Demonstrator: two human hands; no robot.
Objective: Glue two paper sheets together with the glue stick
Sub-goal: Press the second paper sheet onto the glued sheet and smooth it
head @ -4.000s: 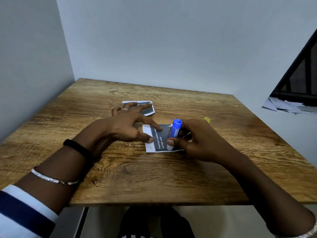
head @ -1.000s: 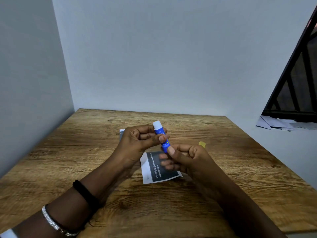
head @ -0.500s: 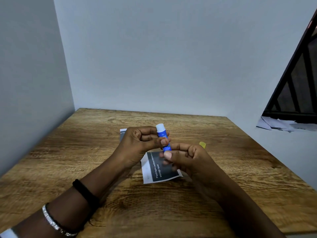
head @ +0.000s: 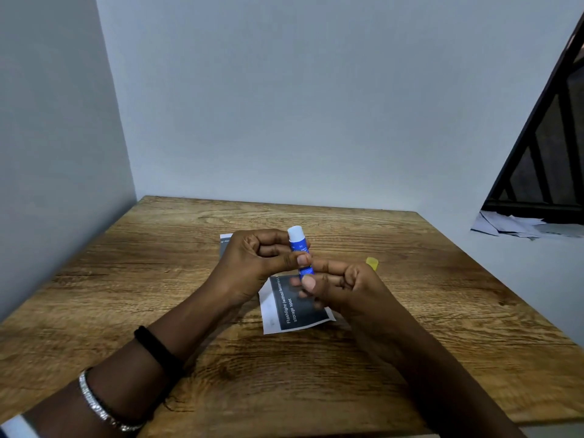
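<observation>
Blue glue stick (head: 300, 248) held above the tabletop (head: 442, 311), white end up, left grip (head: 252, 260) pinching its barrel, right grip (head: 344, 289) pinching its base, printed sheet (head: 294, 314) lying flat beneath, second sheet (head: 223, 245) behind the left grip, small yellow object (head: 372, 263) near the right.

The glue stick (head: 298, 244) is blue with a white end. The paper sheet (head: 301, 317) is dark grey with white letters and a white margin. The bench (head: 410, 343) shows brown wood grain. The cap (head: 372, 263) is yellow.
</observation>
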